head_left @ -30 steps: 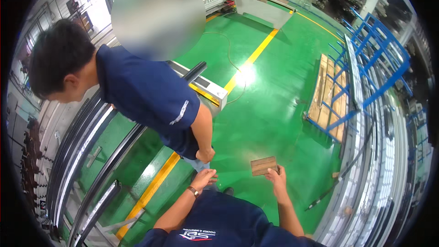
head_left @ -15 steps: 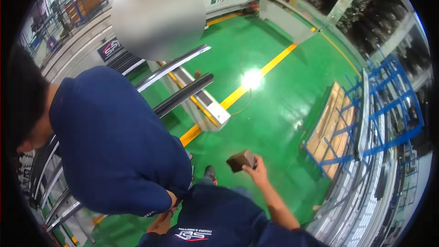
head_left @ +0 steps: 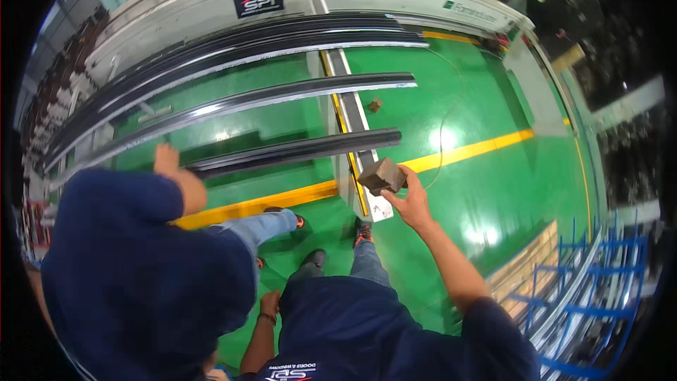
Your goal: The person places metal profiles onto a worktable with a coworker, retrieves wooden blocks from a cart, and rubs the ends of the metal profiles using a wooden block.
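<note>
- I watch through the head view; the right hand (head_left: pixel 415 204) is out in front at the end of a bare, extended forearm.
- Right hand: partly closed, thumb at the near lower edge, fingers along the far right side, gripping a brown block (head_left: pixel 383 175) between them.
- The block is tilted, with one dark face toward the lower left; in my view it overlaps the pale front end of a support beam (head_left: pixel 379 211). I cannot tell whether the two touch.
- Left hand (head_left: pixel 270 303): low, beside the wearer's dark shirt (head_left: pixel 338 321), a band (head_left: pixel 266 318) on its wrist. Its fingers are partly hidden; I cannot tell how far open it is or whether it has hold of anything.
- Three rows of dark profiles (head_left: pixel 303 148) lie across the beam, roughly parallel, the farthest row a close bundle. The nearest one ends just beyond the block.
- A co-worker (head_left: pixel 148 268) in a dark top and jeans stands on my left, one bare arm reaching toward the profiles; I cannot tell if that hand touches them.
- A small brown piece (head_left: pixel 376 104) shows right of the beam, between two profile ends.
- Green floor (head_left: pixel 423 240), crossed by a yellow stripe (head_left: pixel 486 149) running behind the block.
- Lower right: a blue rack (head_left: pixel 599 312) beside pale boards (head_left: pixel 525 262).
</note>
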Tool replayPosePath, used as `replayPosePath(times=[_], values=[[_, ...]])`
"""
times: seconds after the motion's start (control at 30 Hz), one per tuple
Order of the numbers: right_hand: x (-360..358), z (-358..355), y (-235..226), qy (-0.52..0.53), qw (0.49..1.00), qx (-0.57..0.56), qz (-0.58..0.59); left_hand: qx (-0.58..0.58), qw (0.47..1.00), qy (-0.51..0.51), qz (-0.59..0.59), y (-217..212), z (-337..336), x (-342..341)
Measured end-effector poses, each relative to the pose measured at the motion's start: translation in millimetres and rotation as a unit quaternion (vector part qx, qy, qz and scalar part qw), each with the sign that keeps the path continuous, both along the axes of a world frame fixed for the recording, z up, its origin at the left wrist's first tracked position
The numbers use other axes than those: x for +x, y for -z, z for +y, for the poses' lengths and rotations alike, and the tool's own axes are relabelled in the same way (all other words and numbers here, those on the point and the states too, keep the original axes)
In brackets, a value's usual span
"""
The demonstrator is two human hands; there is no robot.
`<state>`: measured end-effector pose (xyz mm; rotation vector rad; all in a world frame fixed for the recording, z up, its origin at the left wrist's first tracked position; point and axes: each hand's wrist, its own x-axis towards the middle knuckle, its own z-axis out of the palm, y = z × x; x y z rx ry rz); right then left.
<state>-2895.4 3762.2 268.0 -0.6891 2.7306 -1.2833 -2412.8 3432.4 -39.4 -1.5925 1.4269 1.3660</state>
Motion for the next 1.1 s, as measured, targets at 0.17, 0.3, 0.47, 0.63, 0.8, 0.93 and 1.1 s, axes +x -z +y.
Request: replayPosePath(times=[0.17,0.3,0.47,0.63,0.8,0.93,1.1], values=[[-115,-1,18,-0.105,0.993,0.050,0.013,0.114,0.907,-0.245,0.322,-46,56,-215],[-180,-18,59,-0.215,0.973,0.085,0.013,-0.013,0.870,-0.351,0.346,-58,17,-373],[-207,-34,92,-0.318,0.947,0.035,0.035,-0.020,0.737,-0.522,0.430,-29,-30,-482],[-236,-26,143,-0.386,0.914,0.084,0.095,-0.024,0.708,-0.525,0.473,0,-12,-511],[-224,-49,149,-0.404,0.907,0.026,0.118,-0.094,0.728,-0.524,0.431,8,-32,-487],[-228,-59,162,-0.418,0.874,-0.150,0.199,-0.082,0.713,-0.514,0.470,-4,-15,-511],[-226,-88,162,-0.414,0.897,0.100,0.123,-0.121,0.728,-0.513,0.437,-2,-26,-502]])
